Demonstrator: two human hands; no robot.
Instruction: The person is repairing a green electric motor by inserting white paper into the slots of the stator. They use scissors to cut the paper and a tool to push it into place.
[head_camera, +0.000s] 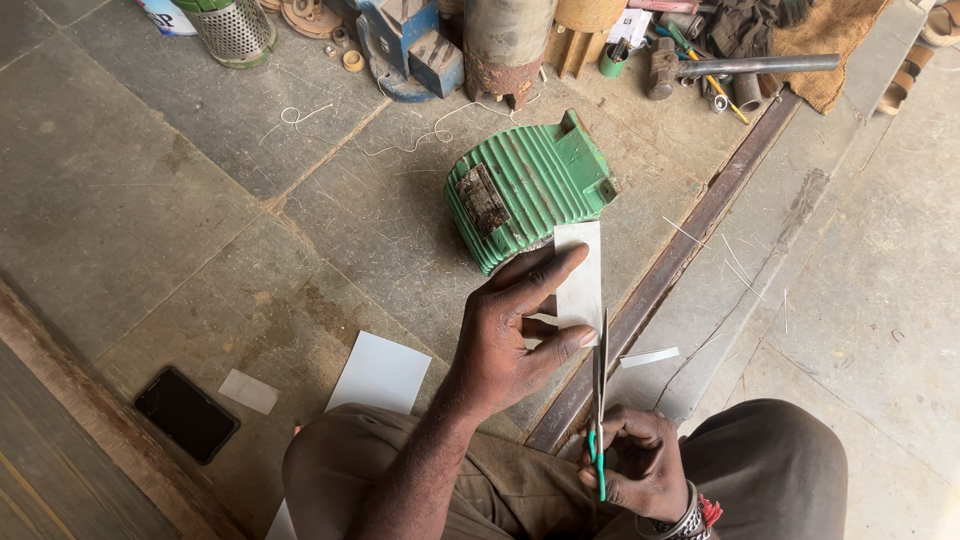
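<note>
A person is sitting on a stone floor, cutting a white paper strip w/ green-handled scissors. The left hand is pinching the strip between thumb and fingers, holding it upright approx. in front of a green ribbed motor housing. The right hand is closed around the scissor handles, blades pointing up and running along the strip's right edge near its lower end.

Progress, judging by the view: the cut is looking only begun, w/ most of the strip's length above the blade tips uncut. A thin white offcut is lying just beside the blades, a larger white sheet is resting near the left knee, and a small pale piece is lying beside a black phone.

Room for moving: a rusty metal rail is running diagonally under the hands; the floor to the right is staying open, while tools and a pipe are crowding the far edge, well apart from the work.
</note>
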